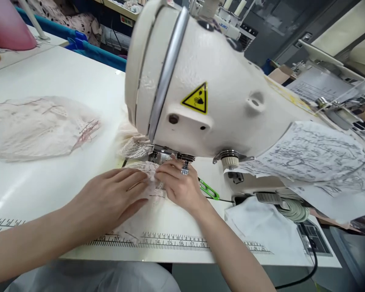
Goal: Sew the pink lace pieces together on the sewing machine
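A pale, sheer lace fabric [152, 174] lies under the needle area of a white sewing machine [228, 89]. My left hand [118, 192] rests flat on the fabric left of the needle area, its fingers stretched out. Curled fingers of my right hand [179, 184] hold the fabric's right side, close to the presser foot, which is mostly hidden. More gathered lace [134, 146] sticks out behind the machine head. Just right of my right hand lie green thread snips [209, 190], partly covered by it.
Another sheer fabric piece [39, 129] with reddish threads lies on the left of the white table [109, 89]. A printed ruler strip [170, 242] runs along the front edge. White cloth [264, 223] and coiled green cord [293, 211] are at right, below hanging marked paper [316, 158].
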`<state>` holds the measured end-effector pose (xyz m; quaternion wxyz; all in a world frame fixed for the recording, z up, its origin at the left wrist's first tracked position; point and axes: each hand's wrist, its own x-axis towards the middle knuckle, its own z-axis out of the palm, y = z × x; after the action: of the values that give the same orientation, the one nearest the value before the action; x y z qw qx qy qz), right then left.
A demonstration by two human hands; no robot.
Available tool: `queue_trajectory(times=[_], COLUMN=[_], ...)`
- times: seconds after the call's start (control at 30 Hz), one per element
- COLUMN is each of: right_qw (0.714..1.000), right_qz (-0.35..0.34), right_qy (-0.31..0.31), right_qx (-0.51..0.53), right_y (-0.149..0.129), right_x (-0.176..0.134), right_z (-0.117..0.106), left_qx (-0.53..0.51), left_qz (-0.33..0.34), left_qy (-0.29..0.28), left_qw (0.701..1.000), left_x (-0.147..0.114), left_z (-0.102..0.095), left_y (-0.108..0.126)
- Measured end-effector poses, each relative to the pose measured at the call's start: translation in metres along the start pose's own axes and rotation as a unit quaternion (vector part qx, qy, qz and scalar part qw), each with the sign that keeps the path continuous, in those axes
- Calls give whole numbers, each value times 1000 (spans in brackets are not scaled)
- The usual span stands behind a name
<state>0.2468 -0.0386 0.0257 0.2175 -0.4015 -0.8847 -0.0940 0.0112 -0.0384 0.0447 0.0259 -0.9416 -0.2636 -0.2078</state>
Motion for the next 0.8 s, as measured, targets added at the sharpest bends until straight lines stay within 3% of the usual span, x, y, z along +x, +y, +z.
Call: queue_trajectory(times=[0.23, 0.4, 0.8], right_qw=[1000, 995, 994], right_qz=[-1, 53, 70], right_qy=[-24, -58, -77], right_qx=[-19, -56, -28], right_y=[1, -1, -3], right_x=[1, 0, -6], right_z=[-1, 0, 10], left_qx=[95, 78, 60], left_qz=[44, 41, 31], left_qy=[24, 10, 8], left_qw=[994, 996, 998], left_x=[4, 4, 13], left_z=[18, 29, 34], left_y=[-12, -27, -46])
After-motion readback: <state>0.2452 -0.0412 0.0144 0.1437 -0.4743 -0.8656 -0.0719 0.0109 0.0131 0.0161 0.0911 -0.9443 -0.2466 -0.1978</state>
